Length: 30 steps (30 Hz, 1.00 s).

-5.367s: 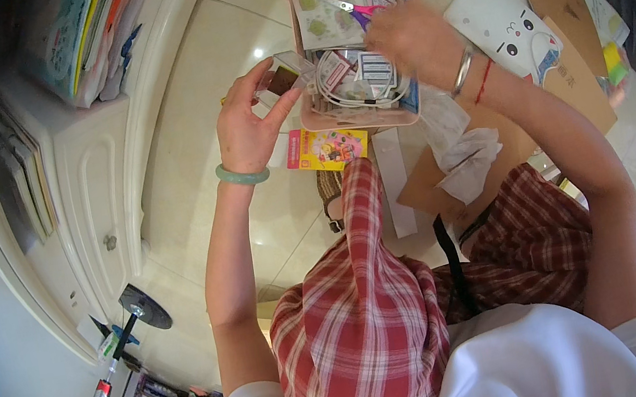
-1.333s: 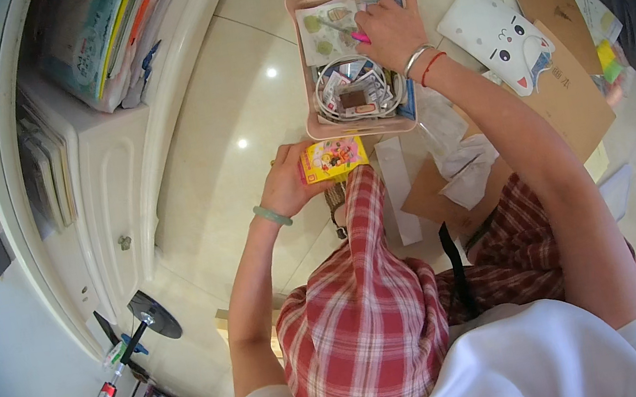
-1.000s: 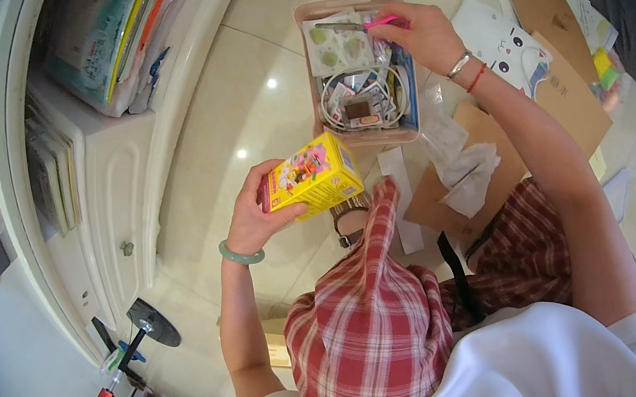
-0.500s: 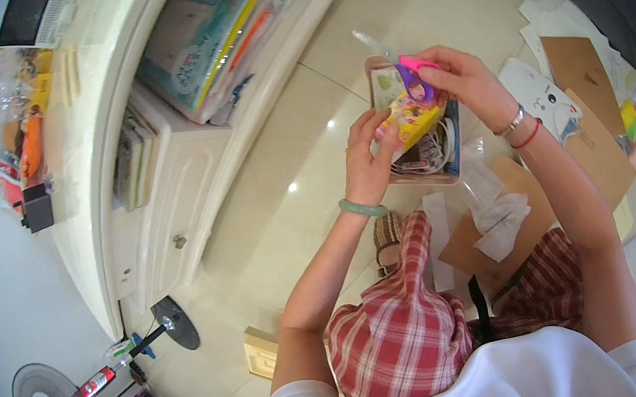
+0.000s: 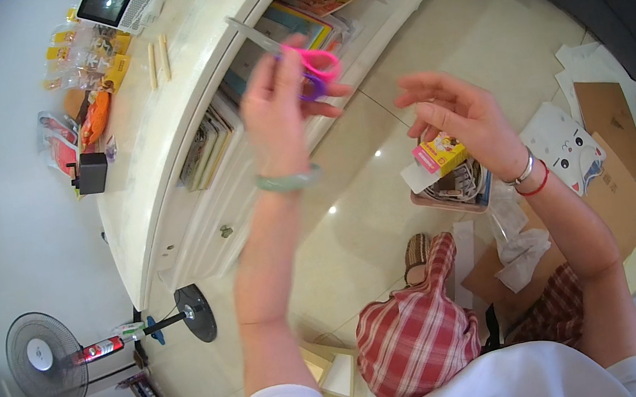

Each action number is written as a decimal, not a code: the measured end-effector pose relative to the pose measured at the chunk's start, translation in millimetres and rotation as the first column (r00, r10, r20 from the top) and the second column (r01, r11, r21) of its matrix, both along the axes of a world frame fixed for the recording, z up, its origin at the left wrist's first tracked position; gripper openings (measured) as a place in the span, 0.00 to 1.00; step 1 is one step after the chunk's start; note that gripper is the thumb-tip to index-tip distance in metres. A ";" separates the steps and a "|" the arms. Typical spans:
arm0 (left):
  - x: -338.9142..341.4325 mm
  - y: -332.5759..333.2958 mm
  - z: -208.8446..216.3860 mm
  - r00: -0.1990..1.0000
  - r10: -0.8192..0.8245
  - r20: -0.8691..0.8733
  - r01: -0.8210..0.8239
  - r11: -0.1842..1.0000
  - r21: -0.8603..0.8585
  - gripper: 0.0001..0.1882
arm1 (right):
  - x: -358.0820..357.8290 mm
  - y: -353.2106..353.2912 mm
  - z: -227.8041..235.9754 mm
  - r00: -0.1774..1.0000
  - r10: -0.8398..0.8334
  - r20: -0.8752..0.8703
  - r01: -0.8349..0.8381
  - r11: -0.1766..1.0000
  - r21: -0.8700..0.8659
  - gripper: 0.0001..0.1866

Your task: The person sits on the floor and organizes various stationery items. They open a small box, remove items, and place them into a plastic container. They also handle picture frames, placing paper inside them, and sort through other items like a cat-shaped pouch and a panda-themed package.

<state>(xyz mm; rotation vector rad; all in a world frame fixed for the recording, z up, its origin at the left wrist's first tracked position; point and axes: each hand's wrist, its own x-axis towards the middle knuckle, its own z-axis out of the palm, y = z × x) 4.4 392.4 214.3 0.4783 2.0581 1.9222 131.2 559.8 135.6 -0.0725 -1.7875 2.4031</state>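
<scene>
Left hand [image 5: 281,96] and right hand [image 5: 458,114] are well apart. The left, upper middle of the frame and slightly blurred, grips a pair of pink-and-purple-handled scissors [image 5: 318,65] around the handle end, with some fingers stretched out past the loops. The right, to the right of centre, is empty as far as can be seen, its fingers loosely bent over a yellow carton [image 5: 443,149]; whether a fingertip touches it, I cannot tell.

The scissors appear in front of the white cabinet's [image 5: 173,126] edge. Their blade tip points to the upper left of the frame, the loops lie to the lower right, and the long axis slants between. The blades seem to lie together.

The carton rests tilted in the pink basket [image 5: 452,206], a pale flap [image 5: 419,176] standing out at its lower left, above a coiled white cable [image 5: 461,184].

The step in hand looks like handling the scissors separately from the basket. Any next move seems to call for a firm left grip, with the tip kept clear of the cabinet.
</scene>
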 end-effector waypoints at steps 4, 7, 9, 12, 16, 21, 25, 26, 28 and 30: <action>-68.1 -16.7 36.8 0.959 0.095 -0.267 -0.152 0.967 -0.204 0.21 | 1.2 13.5 -19.6 0.990 0.048 0.133 -0.050 0.999 0.013 0.13; -109.6 -23.2 63.8 0.933 0.071 -0.352 -0.198 0.919 -0.340 0.21 | 4.8 19.5 -37.1 0.988 0.029 0.151 -0.035 0.999 0.034 0.11; -144.8 -45.8 70.3 0.956 0.020 -0.293 -0.158 0.877 -0.454 0.22 | 8.8 23.7 -57.4 0.985 0.001 0.174 -0.016 0.996 0.085 0.11; -186.7 -75.9 64.5 0.964 0.021 -0.266 -0.161 0.841 -0.517 0.23 | 18.7 45.5 -78.0 0.975 -0.087 0.202 0.047 0.980 0.192 0.11; -143.0 -67.5 59.0 0.579 -0.077 -0.811 -0.536 0.714 -0.450 0.18 | 43.3 67.6 -104.3 0.939 -0.144 0.312 -0.063 0.820 0.569 0.17; -37.9 -24.7 -37.8 0.761 -0.099 -0.641 -0.198 0.905 -0.375 0.13 | 56.3 59.6 -133.3 0.988 -0.097 0.119 -0.081 0.327 0.942 0.36; 40.6 -4.7 -181.3 0.763 -0.622 -0.176 0.208 0.493 -0.845 0.51 | 28.0 43.0 -150.4 0.991 0.030 0.133 -0.136 0.160 0.978 0.43; 57.5 5.7 -201.8 0.768 -0.611 -0.195 0.184 0.502 -0.845 0.51 | 24.5 43.4 -156.7 0.993 0.053 0.108 -0.114 0.134 0.984 0.42; 71.4 16.3 -215.4 0.814 -0.568 -0.119 0.225 0.498 -0.838 0.52 | 24.7 44.7 -164.3 0.992 0.068 0.109 -0.118 0.144 0.983 0.41; 69.9 28.7 -212.1 0.865 -0.497 0.065 0.339 0.485 -0.806 0.51 | 23.9 47.8 -167.4 0.988 0.051 0.148 -0.155 0.207 0.966 0.40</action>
